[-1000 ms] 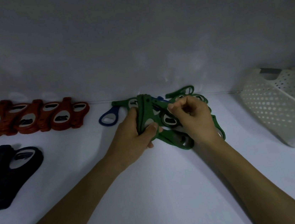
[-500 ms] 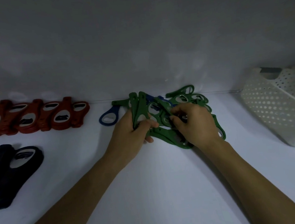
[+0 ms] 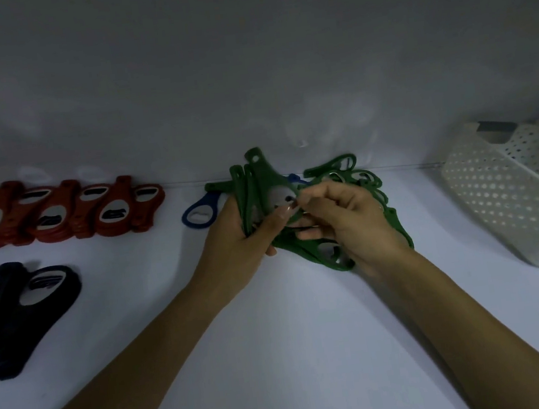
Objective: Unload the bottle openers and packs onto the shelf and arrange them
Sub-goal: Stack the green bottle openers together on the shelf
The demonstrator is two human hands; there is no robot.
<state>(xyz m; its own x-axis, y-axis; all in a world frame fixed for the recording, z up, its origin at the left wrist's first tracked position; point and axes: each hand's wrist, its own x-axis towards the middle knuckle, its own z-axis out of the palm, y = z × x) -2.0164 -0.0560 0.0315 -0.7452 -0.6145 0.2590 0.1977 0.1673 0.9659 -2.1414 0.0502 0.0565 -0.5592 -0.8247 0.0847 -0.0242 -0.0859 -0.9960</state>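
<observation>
Here, our left hand [image 3: 235,239] grips an upright stack of green openers [image 3: 260,180]. Our right hand [image 3: 347,215] pinches the front one; loose openers [image 3: 311,255] litter the shelf [image 3: 278,339].

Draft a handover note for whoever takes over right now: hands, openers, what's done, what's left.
Left hand grips an upright green bunch. Right hand pinches its front opener.
Loose green pile lies under the right hand, a blue opener beside it on the shelf.
Done: red row and dark row laid out at left.
Left: greens and blue; white basket at right, contents unseen.
</observation>
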